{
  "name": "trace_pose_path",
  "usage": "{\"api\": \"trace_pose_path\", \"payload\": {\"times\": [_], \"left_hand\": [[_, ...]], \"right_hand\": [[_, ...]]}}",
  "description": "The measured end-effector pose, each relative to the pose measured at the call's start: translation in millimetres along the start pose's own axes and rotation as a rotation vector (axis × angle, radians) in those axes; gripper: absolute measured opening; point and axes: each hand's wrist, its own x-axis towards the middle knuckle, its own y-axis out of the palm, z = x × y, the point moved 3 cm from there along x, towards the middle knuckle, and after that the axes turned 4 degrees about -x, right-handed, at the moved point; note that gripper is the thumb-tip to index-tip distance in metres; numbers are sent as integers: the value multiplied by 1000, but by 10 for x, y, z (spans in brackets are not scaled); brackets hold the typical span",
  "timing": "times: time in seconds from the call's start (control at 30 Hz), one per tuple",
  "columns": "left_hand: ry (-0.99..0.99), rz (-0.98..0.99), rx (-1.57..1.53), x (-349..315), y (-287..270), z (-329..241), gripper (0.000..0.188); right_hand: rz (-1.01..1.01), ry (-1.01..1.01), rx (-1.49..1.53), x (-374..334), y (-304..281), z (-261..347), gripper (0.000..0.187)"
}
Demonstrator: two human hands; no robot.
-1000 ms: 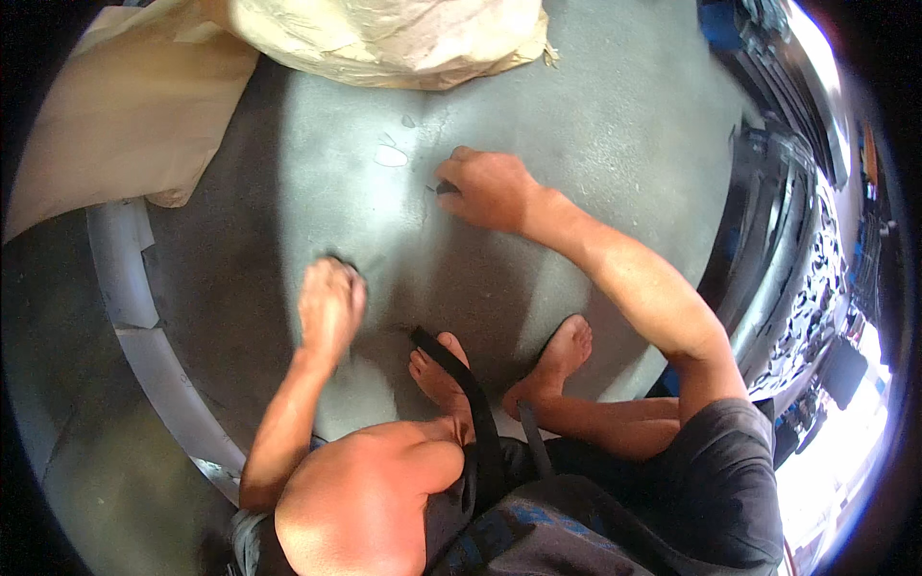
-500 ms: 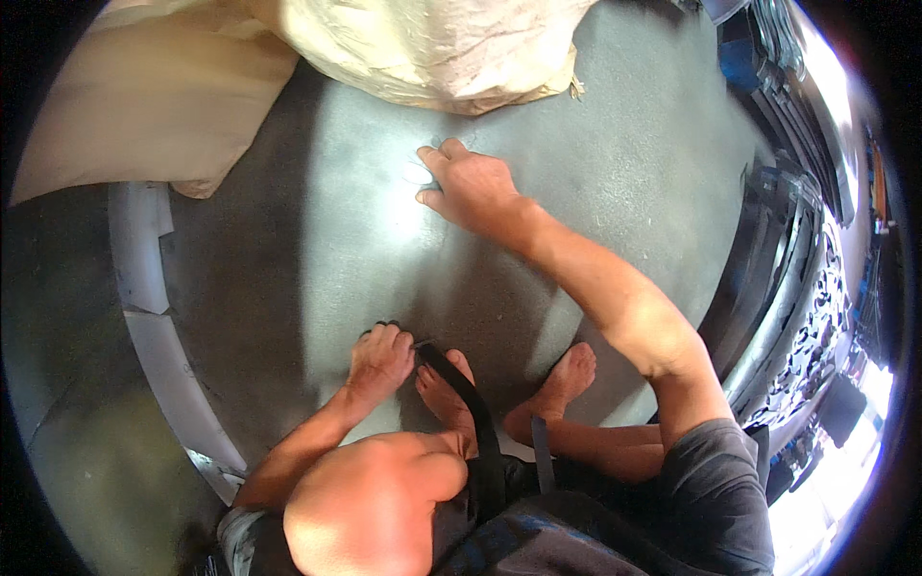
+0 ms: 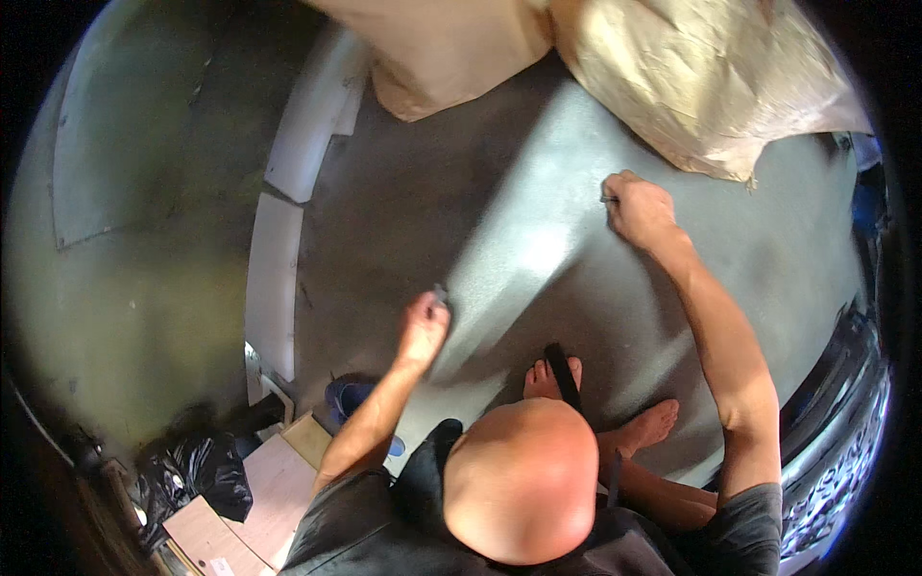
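Two bare hands above a floor (image 3: 557,221), the person seated low or squatting, one knee (image 3: 523,480) and two bare feet in view. Left hand (image 3: 423,331): fingers drawn together, apparently pinching a small grey piece (image 3: 440,296) that stands out past their tips, at the shaded edge of a bright band of floor. Right hand (image 3: 638,209): farther out, fingers curled, thumb and forefinger seemingly closed on a small dark piece (image 3: 609,199), short of the pale yellow sack (image 3: 706,91). Stage, as judged: both pieces picked up and in hand, the hands well apart; neither piece set down, nor the two brought together; no finished result to be made out, so the amount remaining cannot be stated. Surroundings: tan sack (image 3: 461,62), pale strips (image 3: 273,278) along the floor at left, black plastic bag (image 3: 216,475), light boards (image 3: 274,480), black strap (image 3: 563,372) over one foot. Hidden or doubtful: left hand blurred, its piece too small and smeared to identify; the right-hand piece mostly covered by the fingers, its shape and underside not shown; contact of the right hand with the floor uncertain; both sacks cut off above; the glossy dark objects (image 3: 836,461) at right bent by the lens and running out of view; a dark blue item (image 3: 351,396) partly behind the left forearm, kind unclear.
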Motion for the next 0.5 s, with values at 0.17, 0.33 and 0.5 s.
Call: {"api": "trace_pose_path", "payload": {"times": [0.17, 0.33, 0.5], "left_hand": [[26, -285, 93, 283, -639, 1068, 26], [-197, -313, 163, 73, -588, 1483, 30], [-152, -507, 289, -72, -941, 1839, 30]], "right_hand": [[-6, 24, 147, -148, -103, -32, 8], [47, 49, 327, -307, -296, -522, 16], [108, 167, 483, -586, -499, -1356, 18]]}}
